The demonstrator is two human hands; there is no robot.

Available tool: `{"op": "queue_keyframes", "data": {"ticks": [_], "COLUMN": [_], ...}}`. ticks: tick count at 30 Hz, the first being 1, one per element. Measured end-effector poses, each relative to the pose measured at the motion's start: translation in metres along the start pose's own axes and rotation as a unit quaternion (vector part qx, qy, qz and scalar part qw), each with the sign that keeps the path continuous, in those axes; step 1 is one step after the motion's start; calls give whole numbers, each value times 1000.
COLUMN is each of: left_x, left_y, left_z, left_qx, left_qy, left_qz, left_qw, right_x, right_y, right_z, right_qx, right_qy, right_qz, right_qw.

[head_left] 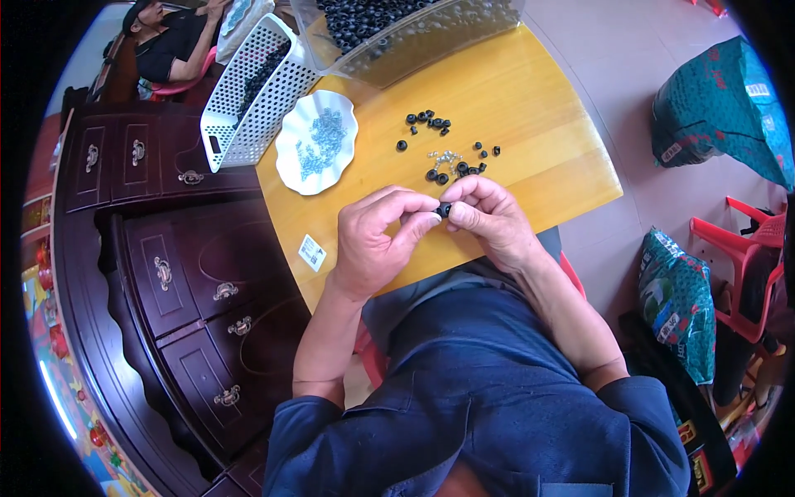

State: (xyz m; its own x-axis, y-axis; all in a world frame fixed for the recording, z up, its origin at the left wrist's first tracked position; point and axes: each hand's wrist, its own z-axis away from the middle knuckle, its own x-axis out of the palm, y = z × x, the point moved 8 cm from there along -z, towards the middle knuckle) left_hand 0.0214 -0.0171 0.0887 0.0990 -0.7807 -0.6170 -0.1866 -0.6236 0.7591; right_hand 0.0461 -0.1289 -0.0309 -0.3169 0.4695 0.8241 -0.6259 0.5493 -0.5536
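Between the fingertips of both hands, above the near part of the yellow table (497,91), is a small round black part (444,209). My left hand (381,236) pinches it from one side with thumb and forefinger. On the other side my right hand (490,217) grips it the same way, fingers closed. Just beyond the hands lie a loose pile of tiny clear pieces (448,157) and several black round parts (440,177). More black parts (426,118) are scattered farther back. A white scalloped dish (290,170) to the left holds many small clear bluish pieces (321,142).
A white perforated basket (217,124) with black parts stands at the far left, beside a clear bin (373,70) full of them. A small label (311,253) lies on the table. Dark drawers (190,273) flank the left. Green bags (712,108) and a red stool (737,273) are at right. Another person sits far left.
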Motion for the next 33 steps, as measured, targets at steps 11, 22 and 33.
{"op": "queue_keyframes", "data": {"ticks": [11, 22, 33], "left_x": [7, 17, 22], "left_y": [-28, -22, -14], "left_z": [19, 1, -3], "left_qx": [-185, -92, -52], "left_qy": [-87, -187, -168], "left_qz": [255, 228, 166], "left_qw": [945, 951, 970], "right_x": [17, 3, 1], "right_y": [-1, -4, -9], "right_z": [2, 0, 1], "right_qx": [38, 16, 4], "right_qy": [-86, -66, -43], "right_qz": [-35, 24, -1], "right_qw": [995, 997, 999]}}
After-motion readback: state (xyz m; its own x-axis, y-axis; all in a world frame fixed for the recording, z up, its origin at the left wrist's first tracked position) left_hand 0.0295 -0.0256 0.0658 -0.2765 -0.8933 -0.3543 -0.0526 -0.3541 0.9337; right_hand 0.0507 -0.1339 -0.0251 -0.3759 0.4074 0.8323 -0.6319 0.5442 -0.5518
